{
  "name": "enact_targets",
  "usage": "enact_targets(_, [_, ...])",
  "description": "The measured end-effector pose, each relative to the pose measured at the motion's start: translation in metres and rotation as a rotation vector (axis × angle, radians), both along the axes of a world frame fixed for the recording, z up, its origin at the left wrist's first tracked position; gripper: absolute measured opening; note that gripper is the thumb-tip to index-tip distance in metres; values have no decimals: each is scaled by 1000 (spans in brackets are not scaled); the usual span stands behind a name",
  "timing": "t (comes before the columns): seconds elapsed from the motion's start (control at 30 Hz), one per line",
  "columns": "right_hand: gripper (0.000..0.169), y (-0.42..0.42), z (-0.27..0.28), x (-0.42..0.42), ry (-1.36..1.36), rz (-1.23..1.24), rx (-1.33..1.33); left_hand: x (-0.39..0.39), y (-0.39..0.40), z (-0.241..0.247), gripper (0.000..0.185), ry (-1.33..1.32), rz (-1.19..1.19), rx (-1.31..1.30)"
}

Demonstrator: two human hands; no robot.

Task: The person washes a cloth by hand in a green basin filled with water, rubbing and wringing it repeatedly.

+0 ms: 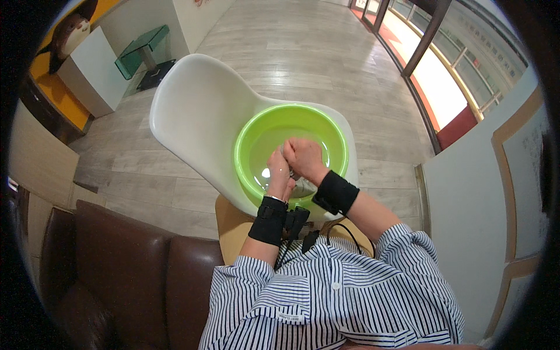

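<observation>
My left hand [278, 169] and my right hand [305, 156] are pressed together over a bright green plastic basin [243, 135]. Both are closed around a wet-looking pale grey cloth [305, 187], whose loose part hangs below them on the near side. The fingers hide most of the gripped part. Water [271, 140] lies in the basin, with bright reflections on its surface. Under the basin is the seat of a white moulded chair [201, 100], its backrest rising to the left. Black bands wrap both my wrists.
Black cables [302, 223] run from my wrists toward my lap. A brown leather sofa [122, 245] stands at my left. Farther off at left are a green glass stand [144, 46] and a white pedestal [94, 70]. A pale panel [463, 197] borders the right side.
</observation>
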State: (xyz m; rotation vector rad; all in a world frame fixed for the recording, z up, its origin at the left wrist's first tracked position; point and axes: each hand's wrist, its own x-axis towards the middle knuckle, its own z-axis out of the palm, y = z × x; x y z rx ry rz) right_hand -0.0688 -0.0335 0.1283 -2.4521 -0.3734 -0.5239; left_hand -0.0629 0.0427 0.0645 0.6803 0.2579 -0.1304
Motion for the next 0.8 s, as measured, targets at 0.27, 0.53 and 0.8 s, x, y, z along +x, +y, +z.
enact_targets(0.27, [32, -23, -19, 15, 103, -119, -15, -7, -12, -5, 34, -33, -48, 282])
enact_targets(0.53, [45, -76, -34, 22, 254, -34, 426, -1, -10, 7, 25, -222, -116, 340])
enact_targets(0.8, [23, -78, -6, 19, 263, 117, 621, 6, 27, 32, 33, -275, -180, 131])
